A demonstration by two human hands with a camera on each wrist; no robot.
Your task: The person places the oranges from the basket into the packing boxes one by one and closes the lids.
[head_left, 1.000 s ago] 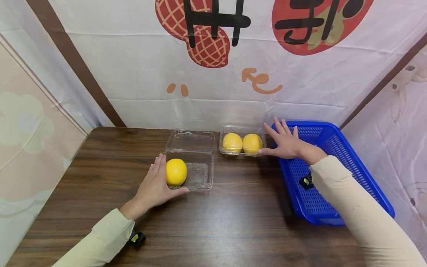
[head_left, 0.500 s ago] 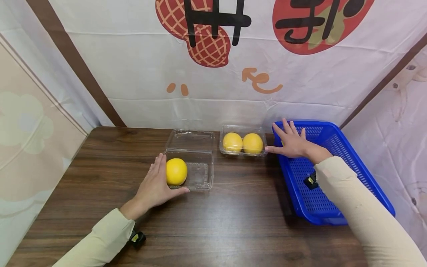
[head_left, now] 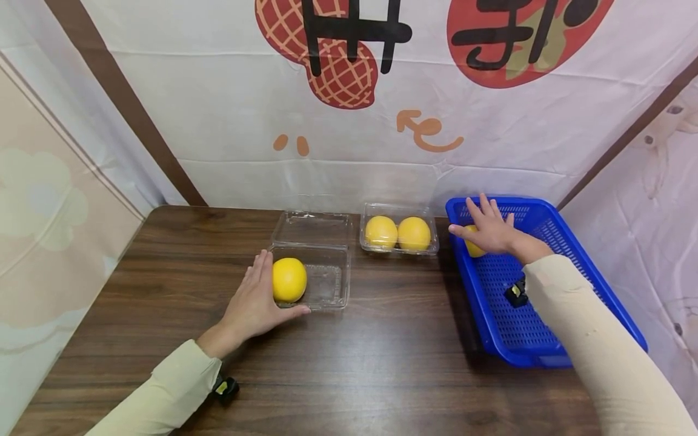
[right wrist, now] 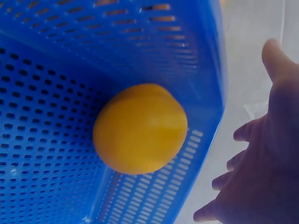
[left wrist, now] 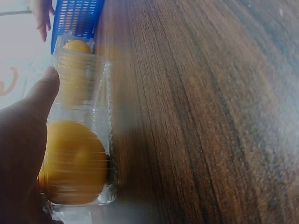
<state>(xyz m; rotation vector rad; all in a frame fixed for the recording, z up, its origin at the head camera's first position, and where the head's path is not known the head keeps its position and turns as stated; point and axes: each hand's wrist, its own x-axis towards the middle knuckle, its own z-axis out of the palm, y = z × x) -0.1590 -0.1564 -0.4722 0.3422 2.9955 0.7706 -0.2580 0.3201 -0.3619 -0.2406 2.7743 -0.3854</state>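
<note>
My left hand [head_left: 248, 303] rests at the near left corner of a clear plastic clamshell box [head_left: 329, 284], fingers straight along its side and thumb along its front edge. One orange [head_left: 289, 280] sits in the box's left half, and the raised lid [head_left: 312, 229] lies back toward the wall. My right hand [head_left: 491, 233], fingers spread and nothing held, is over the far left corner of a blue plastic basket [head_left: 488, 327]. Below it, a single orange [right wrist: 140, 128] lies in the basket's corner; in the head view the hand partly covers this fruit.
A second clear box [head_left: 371, 248] holding two oranges [head_left: 414, 234] stands at the back, between the first box and the basket. A printed cloth wall [head_left: 229, 121] rises behind the dark wooden table [head_left: 354, 375].
My right hand has moved right, from beside the second box to over the basket, uncovering part of the orange there. My left hand and the boxes have stayed put.
</note>
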